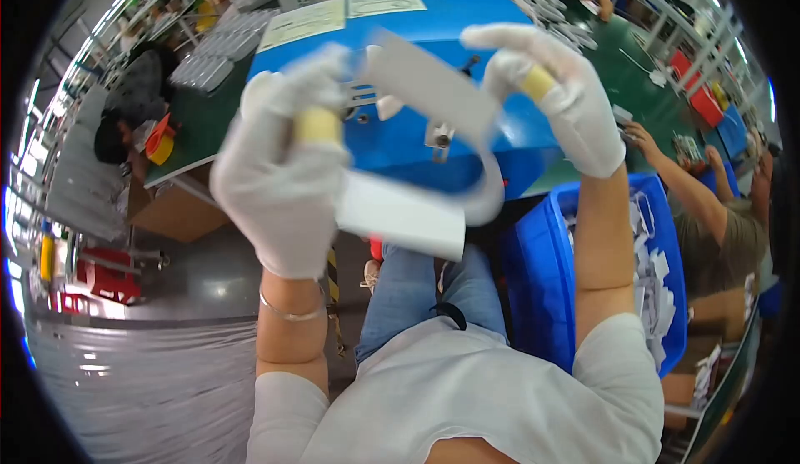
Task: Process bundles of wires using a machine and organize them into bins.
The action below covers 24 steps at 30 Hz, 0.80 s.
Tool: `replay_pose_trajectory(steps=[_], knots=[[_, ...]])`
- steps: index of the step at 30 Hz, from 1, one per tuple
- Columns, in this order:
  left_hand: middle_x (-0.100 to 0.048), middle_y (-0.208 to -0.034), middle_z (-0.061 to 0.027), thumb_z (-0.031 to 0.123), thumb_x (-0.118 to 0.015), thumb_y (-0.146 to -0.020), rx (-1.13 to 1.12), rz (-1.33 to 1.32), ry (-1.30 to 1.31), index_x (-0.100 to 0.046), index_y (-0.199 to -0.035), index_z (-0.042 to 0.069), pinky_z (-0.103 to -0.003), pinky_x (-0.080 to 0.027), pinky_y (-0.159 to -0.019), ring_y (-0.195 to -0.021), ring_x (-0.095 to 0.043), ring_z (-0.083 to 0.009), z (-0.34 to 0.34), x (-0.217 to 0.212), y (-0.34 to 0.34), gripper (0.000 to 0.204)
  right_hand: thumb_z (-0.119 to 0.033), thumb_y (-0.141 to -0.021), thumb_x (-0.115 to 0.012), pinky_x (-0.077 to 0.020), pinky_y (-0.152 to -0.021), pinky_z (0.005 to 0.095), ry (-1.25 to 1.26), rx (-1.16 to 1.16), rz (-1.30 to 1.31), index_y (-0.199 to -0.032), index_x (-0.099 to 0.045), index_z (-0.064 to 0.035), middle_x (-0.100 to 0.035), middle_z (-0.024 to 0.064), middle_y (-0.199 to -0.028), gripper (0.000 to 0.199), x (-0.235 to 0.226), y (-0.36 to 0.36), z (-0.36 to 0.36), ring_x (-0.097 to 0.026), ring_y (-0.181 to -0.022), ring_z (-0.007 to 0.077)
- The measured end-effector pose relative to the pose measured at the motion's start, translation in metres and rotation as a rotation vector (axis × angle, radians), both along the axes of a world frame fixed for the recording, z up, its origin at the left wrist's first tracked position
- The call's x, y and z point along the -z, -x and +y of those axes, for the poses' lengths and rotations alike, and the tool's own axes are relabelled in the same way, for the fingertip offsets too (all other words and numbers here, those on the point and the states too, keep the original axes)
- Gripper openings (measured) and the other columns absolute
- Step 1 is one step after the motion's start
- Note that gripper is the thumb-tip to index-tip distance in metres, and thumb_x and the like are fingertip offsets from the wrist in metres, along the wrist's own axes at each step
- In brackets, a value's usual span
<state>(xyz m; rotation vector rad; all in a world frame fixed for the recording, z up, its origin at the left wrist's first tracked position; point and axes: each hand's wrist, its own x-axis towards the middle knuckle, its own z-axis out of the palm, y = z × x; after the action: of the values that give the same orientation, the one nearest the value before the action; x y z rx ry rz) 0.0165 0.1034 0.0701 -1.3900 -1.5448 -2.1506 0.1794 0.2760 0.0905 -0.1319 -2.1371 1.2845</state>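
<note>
Though motion blur softens its outline, the white two-block piece [404, 218] with its curved band is in the air between your hands. Your gloved left hand [283, 164] is closed on the lower block's end; your gloved right hand [554, 97], fingers bent, is beside the upper block, grip indeterminable. Blue bin [537, 285] at your right contains white pieces [654, 297].

2 tilted, motion-blurred white slabs [404, 216] with a curved white band [493, 187], midair
</note>
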Motion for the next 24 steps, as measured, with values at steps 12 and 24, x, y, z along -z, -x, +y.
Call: replay_pose_trajectory(steps=[12, 24], knots=[[-0.062, -0.068, 0.0025, -0.003, -0.058, -0.08, -0.411, 0.042, 0.213, -0.07, -0.099, 0.0, -0.017, -0.037, -0.047, -0.055, -0.044, 0.0001, -0.017, -0.017, 0.047, 0.022, -0.015, -0.089, -0.062, -0.0501, -0.077, 0.0245, -0.218, 0.19, 0.265, -0.111, -0.06, -0.0008, -0.064, 0.0086, -0.094, 0.026, 0.022, 0.077, -0.035, -0.064, -0.085, 0.0145], [-0.064, -0.075, 0.0, 0.003, -0.06, -0.083, -0.546, 0.045, 0.219, -0.07, -0.098, -0.001, -0.018, -0.042, -0.053, -0.061, -0.051, -0.0026, -0.014, -0.007, 0.057, 0.018, -0.021, -0.091, -0.061, -0.0451, -0.086, 0.023, 0.116, 0.076, 0.21, -0.109, -0.063, 0.0006, -0.065, 0.0049, -0.1, 0.028, 0.013, 0.076, -0.042, -0.058, -0.094, 0.0098]])
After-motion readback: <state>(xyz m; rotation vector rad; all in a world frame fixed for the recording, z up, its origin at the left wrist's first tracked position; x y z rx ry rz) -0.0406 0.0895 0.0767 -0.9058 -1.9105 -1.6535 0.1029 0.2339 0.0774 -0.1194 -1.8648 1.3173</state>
